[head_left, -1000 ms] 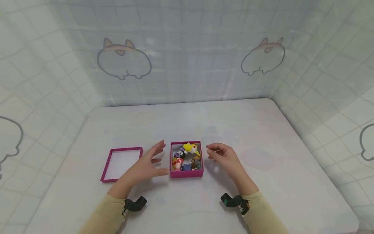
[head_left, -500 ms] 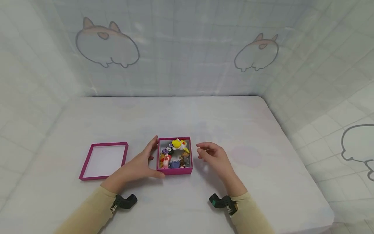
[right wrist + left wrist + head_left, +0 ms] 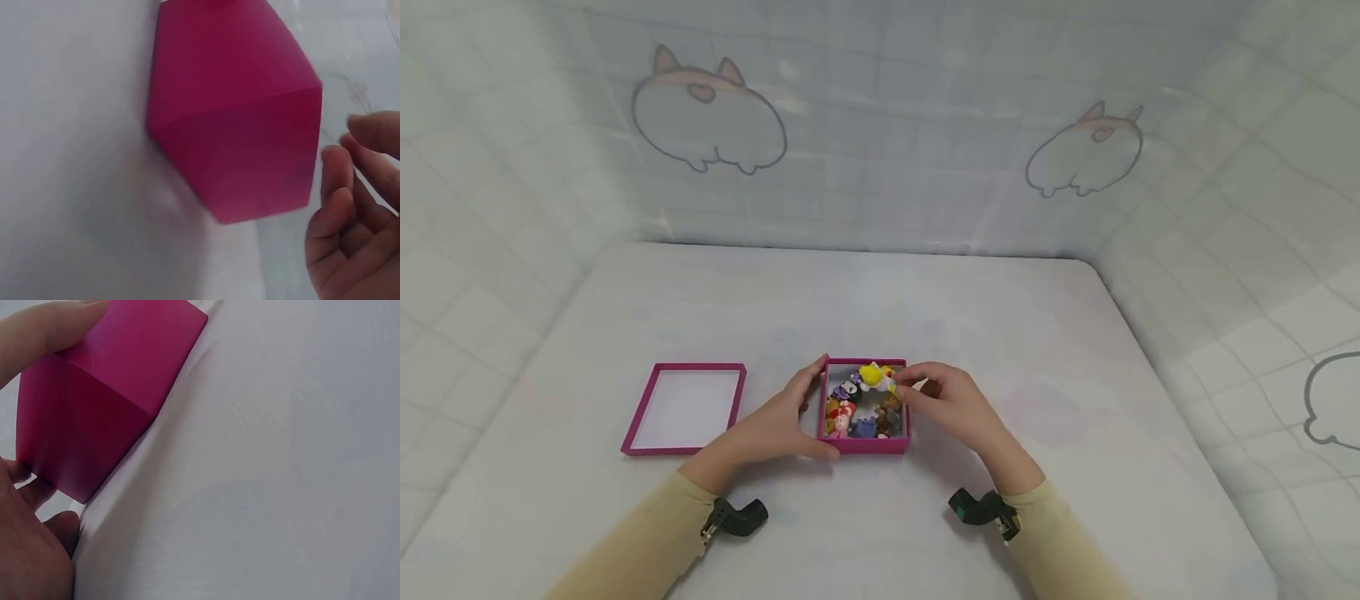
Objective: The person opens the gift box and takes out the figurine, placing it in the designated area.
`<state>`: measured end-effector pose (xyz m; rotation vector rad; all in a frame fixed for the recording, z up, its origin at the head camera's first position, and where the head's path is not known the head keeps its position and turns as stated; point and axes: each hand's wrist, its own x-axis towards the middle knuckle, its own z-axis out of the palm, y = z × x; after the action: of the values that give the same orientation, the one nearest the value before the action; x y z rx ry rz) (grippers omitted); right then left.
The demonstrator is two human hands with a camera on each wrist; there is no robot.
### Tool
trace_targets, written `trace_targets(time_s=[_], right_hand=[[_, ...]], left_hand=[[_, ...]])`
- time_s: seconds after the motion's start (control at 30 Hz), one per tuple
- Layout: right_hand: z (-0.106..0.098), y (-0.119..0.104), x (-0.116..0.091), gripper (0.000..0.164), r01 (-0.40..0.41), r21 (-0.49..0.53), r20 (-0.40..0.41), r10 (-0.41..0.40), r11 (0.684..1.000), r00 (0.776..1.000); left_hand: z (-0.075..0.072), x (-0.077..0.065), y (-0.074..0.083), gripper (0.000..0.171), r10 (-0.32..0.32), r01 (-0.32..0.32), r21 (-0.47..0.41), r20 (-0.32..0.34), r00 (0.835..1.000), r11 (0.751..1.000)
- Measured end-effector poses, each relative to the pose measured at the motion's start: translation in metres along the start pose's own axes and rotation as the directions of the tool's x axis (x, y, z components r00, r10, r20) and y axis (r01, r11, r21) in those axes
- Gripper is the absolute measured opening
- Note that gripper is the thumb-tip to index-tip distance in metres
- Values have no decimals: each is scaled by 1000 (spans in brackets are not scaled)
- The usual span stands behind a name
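A magenta box [image 3: 874,447] stands on the table with its top uncovered. Several small toy figurines line its inside, among them a yellow-and-white figurine [image 3: 872,376] at the back and a pink-and-red figurine [image 3: 842,417] at the front left. My left hand [image 3: 771,429] holds the box's left side, thumb along the front wall and fingers along the left wall [image 3: 81,437]. My right hand [image 3: 953,407] is at the right rim, its thumb and forefinger tips beside the yellow-and-white figurine; whether they touch it I cannot tell. In the right wrist view, nothing shows between these fingers.
Left of the box lies a magenta-rimmed lid [image 3: 685,408], white side up, close to my left forearm. The white-covered table [image 3: 1075,350] reaches back to a pale curtain [image 3: 895,150] with dog drawings. Similar curtains hang at both sides.
My left hand has moved right from beside the box to hold its left side. My right hand has moved left, bringing its fingertips to the box's right rim. The head view has shifted.
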<state>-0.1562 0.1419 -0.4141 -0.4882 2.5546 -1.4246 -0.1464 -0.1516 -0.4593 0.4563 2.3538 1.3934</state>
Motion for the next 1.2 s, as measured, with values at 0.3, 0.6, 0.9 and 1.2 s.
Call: trace_targets(time_s=[0.3,0.6,0.9,1.2], right_hand=[[-6,-26,10,27,145,-198,138,-118,969,983],[16,-42,9,33,237,-436,262,-129,868,956],[33,-49,5,39,220,-553,290,-62,803,955],[41,-53,5,41,161,-627,235,-12,763,972]], left_hand=[[14,7,6,134,-16,16,1,24,1000,1000],[19,9,9,133,9,-9,8,23,1000,1000],[16,5,12,133,7,-8,28,16,1000,1000],[17,5,12,134,11,-11,47,11,1000,999]])
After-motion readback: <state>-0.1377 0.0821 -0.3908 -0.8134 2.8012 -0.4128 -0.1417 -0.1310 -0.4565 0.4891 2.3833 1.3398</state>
